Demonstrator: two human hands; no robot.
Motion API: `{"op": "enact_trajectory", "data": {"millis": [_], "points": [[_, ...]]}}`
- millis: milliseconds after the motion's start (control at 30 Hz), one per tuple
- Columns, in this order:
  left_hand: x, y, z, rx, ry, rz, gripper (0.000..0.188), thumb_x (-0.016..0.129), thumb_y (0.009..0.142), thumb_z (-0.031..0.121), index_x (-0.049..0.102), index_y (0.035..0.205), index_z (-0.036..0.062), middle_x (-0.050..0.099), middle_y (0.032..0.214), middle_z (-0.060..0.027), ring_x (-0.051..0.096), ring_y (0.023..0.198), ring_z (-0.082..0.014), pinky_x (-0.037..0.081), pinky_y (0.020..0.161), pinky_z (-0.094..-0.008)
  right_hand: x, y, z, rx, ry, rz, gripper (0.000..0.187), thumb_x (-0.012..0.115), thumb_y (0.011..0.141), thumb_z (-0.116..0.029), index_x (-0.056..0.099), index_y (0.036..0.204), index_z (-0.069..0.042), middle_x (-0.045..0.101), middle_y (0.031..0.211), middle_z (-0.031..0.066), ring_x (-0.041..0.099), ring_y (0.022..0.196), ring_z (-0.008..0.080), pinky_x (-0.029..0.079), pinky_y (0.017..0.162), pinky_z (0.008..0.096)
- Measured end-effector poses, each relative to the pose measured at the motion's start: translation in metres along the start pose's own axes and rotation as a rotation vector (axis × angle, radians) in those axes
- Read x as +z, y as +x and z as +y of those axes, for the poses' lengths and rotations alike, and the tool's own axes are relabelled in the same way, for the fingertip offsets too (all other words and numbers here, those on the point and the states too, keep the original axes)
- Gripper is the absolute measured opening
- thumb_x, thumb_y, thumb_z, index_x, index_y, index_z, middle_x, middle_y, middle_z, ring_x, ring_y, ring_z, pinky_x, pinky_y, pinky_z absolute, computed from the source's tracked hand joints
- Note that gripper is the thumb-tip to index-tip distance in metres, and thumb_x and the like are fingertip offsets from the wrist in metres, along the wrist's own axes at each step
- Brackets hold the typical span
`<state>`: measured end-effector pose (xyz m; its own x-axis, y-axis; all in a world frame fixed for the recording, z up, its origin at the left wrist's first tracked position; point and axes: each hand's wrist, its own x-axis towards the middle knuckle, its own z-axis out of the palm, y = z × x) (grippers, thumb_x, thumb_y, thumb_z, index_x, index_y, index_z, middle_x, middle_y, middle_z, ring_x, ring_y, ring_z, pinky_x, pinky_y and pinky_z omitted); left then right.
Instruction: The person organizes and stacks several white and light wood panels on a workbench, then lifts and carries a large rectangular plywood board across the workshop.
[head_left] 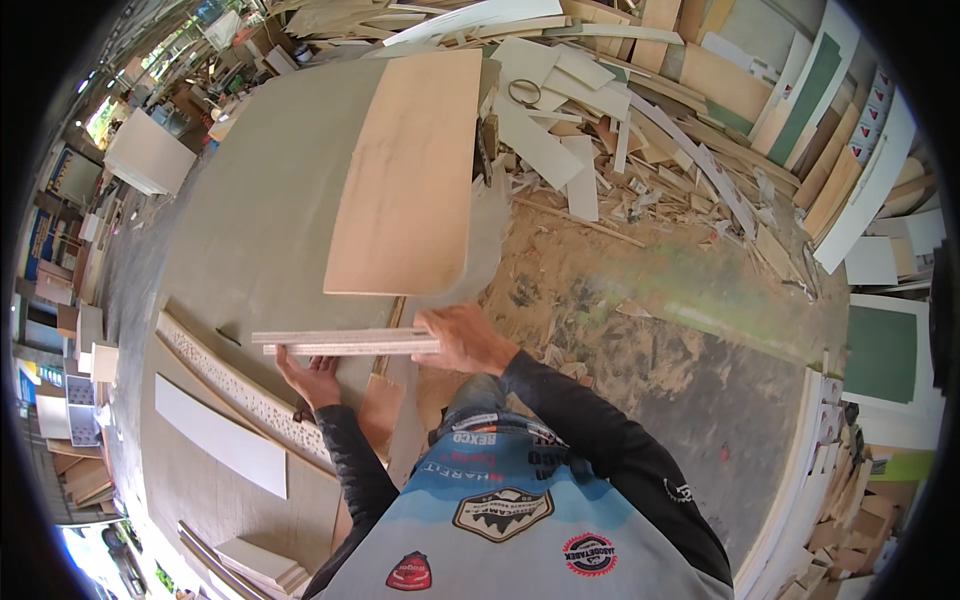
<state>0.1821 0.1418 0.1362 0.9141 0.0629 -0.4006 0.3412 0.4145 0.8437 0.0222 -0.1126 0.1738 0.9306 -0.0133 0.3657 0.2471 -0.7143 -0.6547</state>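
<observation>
A small stack of plywood boards point(340, 343) is held edge-on in front of me, its layered edges showing. My right hand point(466, 338) grips the right end, fingers wrapped round the edge. Under the left part, my left hand point(312, 378) is closed on the lower edge, fingertips partly hidden behind the boards. Just beyond lies a long tan wooden panel point(410, 180) with a rounded near corner, flat on the large grey-brown worktable point(250, 200).
A perforated curved strip point(245, 390) and a white panel point(220, 435) lie on the table to the left. Offcuts point(560, 100) are heaped at the far right, beside a dusty floor point(620, 300). Boards point(815, 90) lean along the right side.
</observation>
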Motion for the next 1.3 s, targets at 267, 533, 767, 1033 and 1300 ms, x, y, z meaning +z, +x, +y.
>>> {"op": "enact_trajectory", "data": {"millis": [267,533,767,1033,1300], "points": [[0.096,0.096,-0.006,0.013,0.228,-0.02,0.086,0.063,0.078,0.064,0.039,0.141,0.0102,0.047,0.134,-0.0192,0.061,0.106,-0.0394,0.058,0.073,-0.052,-0.027,0.086,0.121,0.106,0.067,0.173,0.066,0.085,0.056,-0.067,0.061,0.072,-0.007,0.064,0.065,0.0107,0.066,0.062,0.0311,0.052,0.06,0.038],[0.086,0.126,0.01,-0.011,0.127,0.119,0.089,0.057,0.079,0.069,0.034,0.146,0.0156,0.048,0.132,-0.0222,0.065,0.093,-0.0426,0.059,0.068,-0.0506,-0.014,0.14,0.184,0.404,0.29,0.445,0.055,0.085,0.076,-0.046,0.053,0.056,-0.005,0.054,0.053,0.0014,0.051,0.052,0.0106,0.042,0.05,0.0313],[0.091,0.114,-0.001,0.04,0.178,0.147,0.09,0.054,0.082,0.071,0.028,0.148,0.0158,0.043,0.131,-0.0298,0.065,0.083,-0.0425,0.06,0.067,-0.0468,0.009,0.162,0.266,0.774,0.39,0.915,0.059,0.081,0.077,-0.054,0.056,0.06,-0.003,0.056,0.055,0.0049,0.052,0.053,0.0137,0.043,0.051,0.0333],[0.087,0.121,-0.026,0.156,0.22,0.204,0.088,0.05,0.085,0.07,0.027,0.149,0.0144,0.039,0.136,-0.0281,0.064,0.087,-0.041,0.057,0.066,-0.0441,0.047,0.151,0.254,0.612,-0.129,0.68,0.055,0.079,0.075,-0.045,0.059,0.101,-0.001,0.056,0.113,0.0128,0.042,0.115,0.0357,0.033,0.099,0.0512],[0.079,0.128,0.004,0.139,0.154,0.291,0.087,0.049,0.084,0.072,0.029,0.148,0.0178,0.04,0.129,-0.025,0.06,0.089,-0.0396,0.058,0.068,-0.0448,0.09,0.201,0.245,0.742,-0.257,0.605,0.068,0.065,0.084,-0.062,0.053,0.109,-0.001,0.048,0.128,0.0116,0.036,0.123,0.0367,0.024,0.1,0.06]]}}
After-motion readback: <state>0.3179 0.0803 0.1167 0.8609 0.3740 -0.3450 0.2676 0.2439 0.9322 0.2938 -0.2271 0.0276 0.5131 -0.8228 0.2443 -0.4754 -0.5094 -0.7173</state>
